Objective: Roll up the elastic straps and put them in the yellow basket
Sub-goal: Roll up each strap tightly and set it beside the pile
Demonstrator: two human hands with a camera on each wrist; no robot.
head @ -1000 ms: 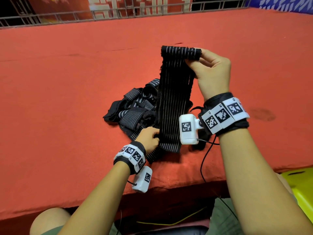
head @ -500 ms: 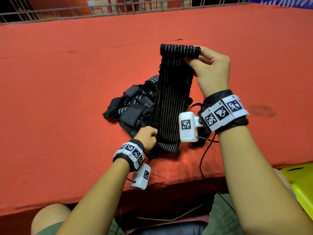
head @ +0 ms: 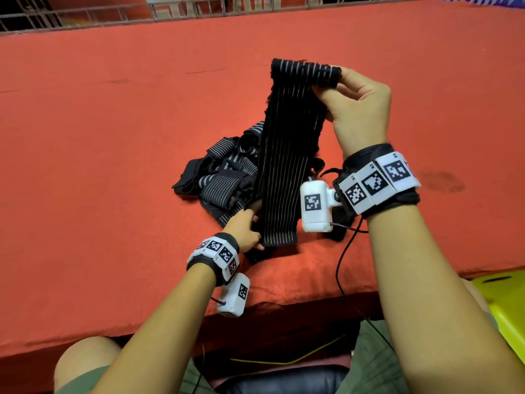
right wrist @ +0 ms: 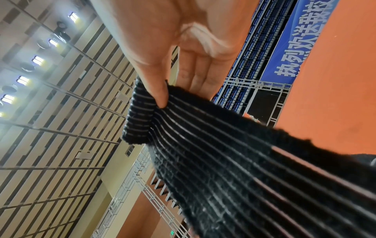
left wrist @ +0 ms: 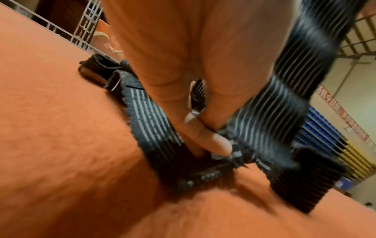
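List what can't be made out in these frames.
- Yellow basket: head view, cut off by the right edge; its contents are unseen.
- Strap pile: head view, the stretched strap covers part; strap count is unclear.
- Left hand grip: head view, fingers hidden behind the strap; the left wrist view is blurred.
- Right hand: right wrist view, fingertips behind the strap's folded end.

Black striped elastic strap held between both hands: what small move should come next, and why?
Probably the right hand should turn its small starting fold over once more, down the black striped elastic strap. Only the top end is rolled; the rest hangs flat to the left hand, which pinches its lower part above the red table.
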